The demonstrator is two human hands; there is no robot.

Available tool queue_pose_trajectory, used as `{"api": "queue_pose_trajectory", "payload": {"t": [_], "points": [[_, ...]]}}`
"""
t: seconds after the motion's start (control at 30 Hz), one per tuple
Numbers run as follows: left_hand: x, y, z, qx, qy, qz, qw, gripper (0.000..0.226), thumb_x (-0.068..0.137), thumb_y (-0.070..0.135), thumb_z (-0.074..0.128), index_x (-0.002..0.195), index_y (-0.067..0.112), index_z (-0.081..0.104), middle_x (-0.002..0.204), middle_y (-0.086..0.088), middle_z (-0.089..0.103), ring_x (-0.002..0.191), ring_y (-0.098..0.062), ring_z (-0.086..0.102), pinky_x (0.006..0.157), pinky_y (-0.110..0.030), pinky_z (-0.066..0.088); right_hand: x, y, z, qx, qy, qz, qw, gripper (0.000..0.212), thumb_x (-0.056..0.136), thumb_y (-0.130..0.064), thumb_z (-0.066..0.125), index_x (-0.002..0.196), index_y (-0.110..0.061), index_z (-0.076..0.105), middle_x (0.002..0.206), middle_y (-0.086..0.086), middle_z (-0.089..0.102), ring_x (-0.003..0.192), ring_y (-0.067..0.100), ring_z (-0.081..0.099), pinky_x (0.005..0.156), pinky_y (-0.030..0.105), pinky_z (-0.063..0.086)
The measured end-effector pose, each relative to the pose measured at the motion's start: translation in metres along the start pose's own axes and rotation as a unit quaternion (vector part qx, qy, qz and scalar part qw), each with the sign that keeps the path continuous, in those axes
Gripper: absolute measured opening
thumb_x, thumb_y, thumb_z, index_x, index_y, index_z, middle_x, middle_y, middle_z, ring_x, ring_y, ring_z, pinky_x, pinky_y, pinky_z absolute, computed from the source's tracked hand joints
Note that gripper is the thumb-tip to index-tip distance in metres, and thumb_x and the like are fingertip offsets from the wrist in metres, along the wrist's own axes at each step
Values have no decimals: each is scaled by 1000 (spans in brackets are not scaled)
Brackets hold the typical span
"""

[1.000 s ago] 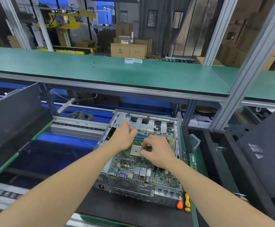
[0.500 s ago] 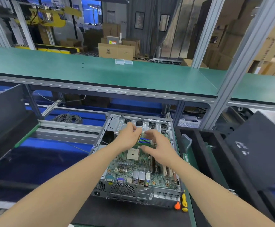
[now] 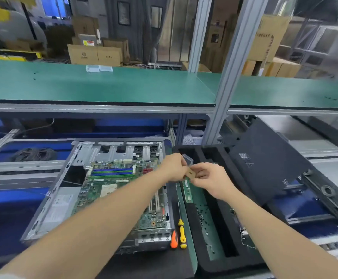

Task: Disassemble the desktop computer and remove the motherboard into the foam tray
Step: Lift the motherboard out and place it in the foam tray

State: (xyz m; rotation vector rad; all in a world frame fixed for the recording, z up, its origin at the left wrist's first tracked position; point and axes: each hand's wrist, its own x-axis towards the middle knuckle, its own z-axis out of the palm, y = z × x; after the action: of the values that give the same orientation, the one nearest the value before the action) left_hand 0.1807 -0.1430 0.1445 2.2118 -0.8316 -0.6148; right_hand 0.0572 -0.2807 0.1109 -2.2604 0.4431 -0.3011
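The open desktop case [image 3: 49, 204] lies flat with the green motherboard [image 3: 113, 184] inside it, blue and green memory slots at the board's far end. The black foam tray [image 3: 214, 258] sits just right of the case. Both my hands meet above the tray's near-left edge. My right hand [image 3: 210, 180] pinches a small tan square chip [image 3: 191, 174]. My left hand [image 3: 174, 168] holds the chip's other side, and a clear plastic piece [image 3: 188, 159] sticks up beside its fingers.
A yellow screwdriver [image 3: 182, 230] and an orange-handled tool [image 3: 174, 239] lie between case and tray. A green memory stick [image 3: 187, 191] and several small screws lie in the tray. A dark side panel [image 3: 264, 164] leans over the tray's right. A green shelf [image 3: 103, 83] runs overhead behind.
Both hands left the middle of the motherboard and moved right to the tray's edge, now with a small tan chip between them. The view turned right with them.
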Motion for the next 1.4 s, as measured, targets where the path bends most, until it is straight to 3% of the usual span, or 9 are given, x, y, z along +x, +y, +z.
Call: {"api": "queue_pose_trajectory", "payload": {"t": [0.1, 0.23, 0.33, 0.7, 0.9, 1.03, 1.13, 1.3, 1.4], "points": [[8, 15, 44, 150, -39, -25, 988, 18, 94, 8, 64, 110, 2, 71, 114, -17, 70, 88, -30, 66, 77, -35, 57, -11, 45, -2, -58, -57, 27, 996, 50, 72, -16, 82, 121, -24, 76, 100, -12, 75, 87, 0, 71, 84, 22, 59], [15, 17, 92, 243, -114, -93, 959, 9, 98, 7, 57, 97, 4, 65, 113, -15, 66, 114, -31, 65, 89, -33, 50, -19, 91, 15, -123, -146, 43, 981, 47, 67, -16, 77, 113, -23, 74, 94, -15, 72, 81, -1, 68, 71, 10, 53], [20, 0, 104, 264, -98, -103, 954, 31, 97, 3, 55, 126, 2, 65, 132, -15, 64, 122, -31, 62, 102, -36, 52, -21, 116, 35, -136, -192, 42, 971, 46, 68, -14, 79, 113, -20, 73, 100, -7, 72, 87, 10, 68, 77, 19, 55], [10, -19, 105, 229, -41, -137, 963, 36, 96, -2, 49, 123, 8, 71, 131, -15, 64, 118, -32, 64, 100, -37, 55, -16, 148, 52, -94, -216, 13, 972, 42, 74, -15, 81, 115, -24, 74, 97, -10, 57, 88, 9, 63, 79, 18, 51], [6, -5, 94, 175, -2, -82, 981, 32, 99, 5, 52, 116, 19, 76, 129, -7, 66, 109, -25, 66, 91, -29, 53, -17, 145, 52, -83, -220, 13, 972, 43, 75, -24, 86, 115, -30, 72, 104, -3, 51, 87, 10, 57, 77, 18, 47], [-4, 6, 50, 96, 77, -4, 992, 26, 97, 14, 55, 106, 23, 78, 100, 6, 72, 86, -12, 65, 78, -23, 47, -6, 100, 46, -54, -64, -5, 996, 28, 85, -31, 74, 111, -31, 66, 105, -9, 49, 95, 10, 55, 78, 25, 44], [-13, 4, -5, 44, 179, 27, 983, 23, 95, 14, 58, 102, 25, 76, 87, 13, 72, 80, -2, 65, 68, -14, 44, 16, 27, 47, -4, 40, -95, 995, 15, 91, -27, 69, 106, -27, 66, 104, -10, 52, 100, 8, 53, 84, 27, 42], [-49, -41, -92, 72, 284, 13, 956, 32, 89, 4, 56, 93, 30, 73, 87, 16, 71, 79, 5, 61, 71, -8, 44, 26, -92, 88, -1, -27, -186, 982, 26, 88, -42, 61, 110, -29, 61, 115, -10, 49, 107, 14, 52, 89, 35, 43], [-78, -90, -120, 130, 255, -16, 958, 35, 88, -2, 56, 104, 23, 73, 110, 2, 70, 104, -15, 64, 95, -36, 52, 19, -124, 128, -82, -108, -189, 973, 50, 85, -54, 55, 128, -27, 56, 139, -4, 43, 125, 27, 49, 106, 45, 40]]}}
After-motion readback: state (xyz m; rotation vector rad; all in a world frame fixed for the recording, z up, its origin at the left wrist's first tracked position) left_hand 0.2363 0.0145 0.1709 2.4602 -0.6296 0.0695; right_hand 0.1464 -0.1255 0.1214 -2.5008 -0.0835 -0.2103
